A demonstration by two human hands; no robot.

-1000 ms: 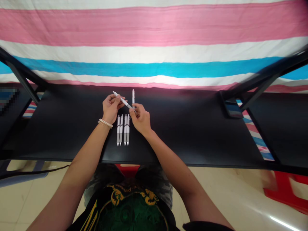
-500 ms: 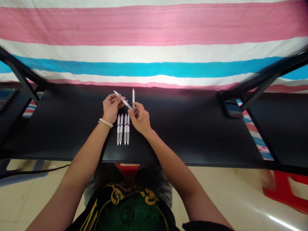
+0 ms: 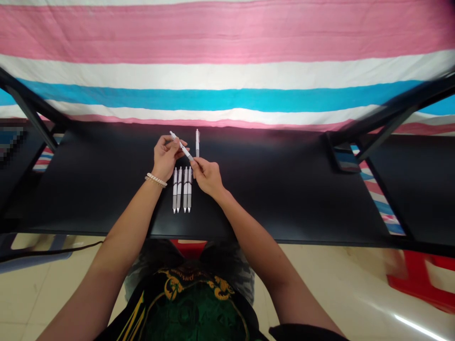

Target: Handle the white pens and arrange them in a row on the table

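Observation:
A white pen (image 3: pixel 182 148) is held slanted above the black table (image 3: pixel 284 189) by both hands. My left hand (image 3: pixel 165 157), with a bead bracelet on the wrist, pinches its upper end. My right hand (image 3: pixel 207 176) grips its lower end, fingers closed. Below the hands lies a row of several white-and-grey pens (image 3: pixel 181 188), side by side, tips toward me. One more white pen (image 3: pixel 197 142) lies alone on the table just beyond my right hand.
A pink, white and blue striped cloth (image 3: pixel 227 71) hangs behind the table. Black frame bars (image 3: pixel 384 123) slant in at both sides. A red stool (image 3: pixel 423 282) stands on the floor at the right.
Both hands and the held pen have shifted slightly up and away; the view has tilted a little. The pens on the table have not moved.

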